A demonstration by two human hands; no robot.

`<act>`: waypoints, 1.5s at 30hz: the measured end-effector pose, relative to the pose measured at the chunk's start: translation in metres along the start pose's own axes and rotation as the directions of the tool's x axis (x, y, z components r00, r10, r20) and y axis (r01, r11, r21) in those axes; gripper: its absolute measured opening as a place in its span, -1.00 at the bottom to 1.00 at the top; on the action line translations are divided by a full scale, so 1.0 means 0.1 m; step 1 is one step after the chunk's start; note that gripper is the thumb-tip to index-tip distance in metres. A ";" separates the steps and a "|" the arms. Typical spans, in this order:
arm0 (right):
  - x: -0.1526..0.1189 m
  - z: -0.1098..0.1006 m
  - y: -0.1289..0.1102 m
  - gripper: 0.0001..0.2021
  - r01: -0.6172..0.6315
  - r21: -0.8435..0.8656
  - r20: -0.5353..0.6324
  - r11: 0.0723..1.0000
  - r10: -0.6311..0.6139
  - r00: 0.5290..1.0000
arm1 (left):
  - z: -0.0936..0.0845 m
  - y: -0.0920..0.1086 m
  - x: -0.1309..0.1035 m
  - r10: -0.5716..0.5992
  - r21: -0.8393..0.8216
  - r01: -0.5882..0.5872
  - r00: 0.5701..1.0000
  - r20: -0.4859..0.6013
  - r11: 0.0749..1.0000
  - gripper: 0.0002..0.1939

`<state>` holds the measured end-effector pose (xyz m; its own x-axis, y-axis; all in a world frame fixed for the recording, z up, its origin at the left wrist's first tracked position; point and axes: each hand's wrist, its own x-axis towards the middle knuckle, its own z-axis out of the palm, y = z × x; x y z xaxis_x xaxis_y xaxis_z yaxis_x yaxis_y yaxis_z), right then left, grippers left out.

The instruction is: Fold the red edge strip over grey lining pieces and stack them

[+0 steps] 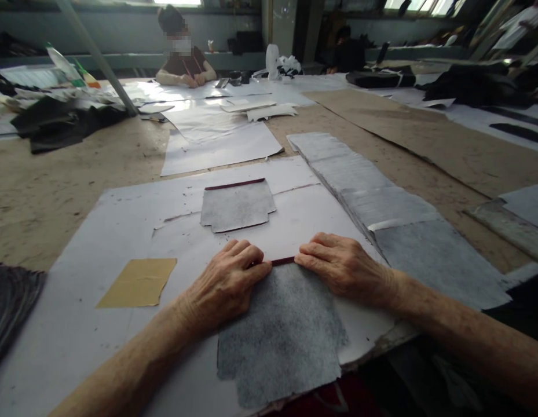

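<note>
A grey, felt-like cut piece (290,330) with notched corners lies at the front edge of the white sheet. Along its far edge runs a narrow dark red strip (283,261). My left hand (234,275) has its fingers closed at the left end of that strip, thumb and fingertips pressed together. At the right end, my right hand (338,260) pinches the same edge with bent fingers. What lies under the fingertips is hidden. Beyond my hands lies a similar, smaller-looking grey piece (238,205), also with a dark red strip on its far edge.
A tan square (138,282) lies left on the white sheet (95,231). Overlapping grey pieces (407,214) stretch along the right. A dark stack (12,307) stands at the left edge. A slanted pole (99,58) rises at back left. Across the table sits a person (184,58).
</note>
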<state>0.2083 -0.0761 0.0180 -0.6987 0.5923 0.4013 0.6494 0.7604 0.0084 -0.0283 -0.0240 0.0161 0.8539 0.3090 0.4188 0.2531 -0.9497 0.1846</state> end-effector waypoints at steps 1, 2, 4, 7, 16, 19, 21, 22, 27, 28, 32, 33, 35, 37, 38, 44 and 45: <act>-0.02 -0.01 0.02 -0.75 0.005 0.003 0.000 1.000 -0.005 1.000 | 0.01 0.00 0.00 0.002 0.001 -0.002 1.000 -0.004 1.000 -0.74; -0.03 -0.02 0.04 -0.75 0.010 0.004 0.000 1.000 -0.010 1.000 | 0.01 -0.01 0.00 0.005 0.002 -0.005 1.000 -0.010 1.000 -0.74; -0.06 -0.05 0.07 -0.76 0.013 0.007 0.004 1.000 -0.013 1.000 | 0.01 -0.01 0.00 0.010 0.006 -0.010 1.000 -0.021 1.000 -0.74; -0.11 -0.07 0.11 -0.77 -0.010 0.019 0.005 1.000 0.010 1.000 | 0.01 0.00 0.01 0.016 0.005 -0.016 0.999 -0.034 1.000 -0.75; -0.20 -0.03 0.10 -0.81 -0.138 0.056 -0.085 0.989 0.143 0.986 | 0.02 -0.01 0.01 0.033 0.006 -0.032 0.997 -0.068 0.999 -0.74; -0.22 -0.03 0.11 -0.76 -0.082 0.049 -0.053 0.995 0.084 0.995 | 0.02 0.00 0.01 0.040 0.001 -0.040 0.996 -0.074 0.999 -0.74; -0.24 -0.05 0.12 -0.74 -0.073 0.088 -0.032 0.993 0.076 0.997 | 0.02 0.00 0.01 0.040 0.006 -0.039 0.996 -0.076 0.999 -0.74; -0.25 -0.06 0.13 -0.76 -0.101 0.133 -0.031 0.986 0.106 0.994 | 0.02 0.00 0.01 0.039 0.009 -0.038 0.996 -0.075 0.999 -0.74; -0.22 -0.09 0.14 -0.93 -0.439 0.400 -0.127 0.805 0.523 0.843 | 0.02 -0.01 0.01 0.044 -0.001 -0.044 0.996 -0.075 0.999 -0.74; -0.18 -0.08 0.11 -0.92 -0.458 0.390 -0.164 0.799 0.549 0.819 | 0.03 -0.01 0.01 0.043 -0.002 -0.043 0.996 -0.078 0.999 -0.74; 0.08 0.02 -0.09 -0.81 -0.293 0.188 -0.222 0.937 0.331 0.917 | 0.05 -0.01 0.00 0.033 0.010 -0.032 0.996 -0.078 0.999 -0.75; 0.15 0.06 -0.15 -0.78 -0.238 0.135 -0.194 0.962 0.261 0.945 | 0.05 -0.01 -0.01 0.026 0.006 -0.026 0.997 -0.076 1.000 -0.74; 0.24 0.13 -0.24 -0.75 -0.151 0.045 -0.120 0.988 0.155 0.981 | 0.04 -0.02 -0.04 0.011 -0.024 -0.013 0.996 -0.086 1.000 -0.73; 0.28 0.19 -0.28 -0.75 -0.095 -0.016 -0.066 0.995 0.094 0.993 | 0.01 -0.04 -0.09 -0.015 -0.068 0.009 0.995 -0.098 0.998 -0.73; 0.28 0.20 -0.29 -0.75 -0.077 -0.036 -0.053 0.996 0.075 0.996 | -0.01 -0.06 -0.13 -0.030 -0.087 0.022 0.995 -0.098 0.996 -0.72; 0.28 0.17 -0.28 -0.74 -0.009 -0.114 -0.016 0.993 0.007 1.000 | -0.15 -0.14 -0.37 -0.068 -0.051 0.062 0.987 -0.147 0.997 -0.70; 0.29 0.17 -0.29 -0.74 -0.007 -0.127 0.002 0.992 0.007 1.000 | -0.16 -0.15 -0.39 -0.064 -0.039 0.059 0.987 -0.148 0.998 -0.69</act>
<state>0.1642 -0.0770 0.0140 -0.6946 0.5983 0.3995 0.6871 0.7164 0.1216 -0.0728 -0.0214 0.0113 0.7595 0.3734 0.5328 0.2851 -0.9271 0.2432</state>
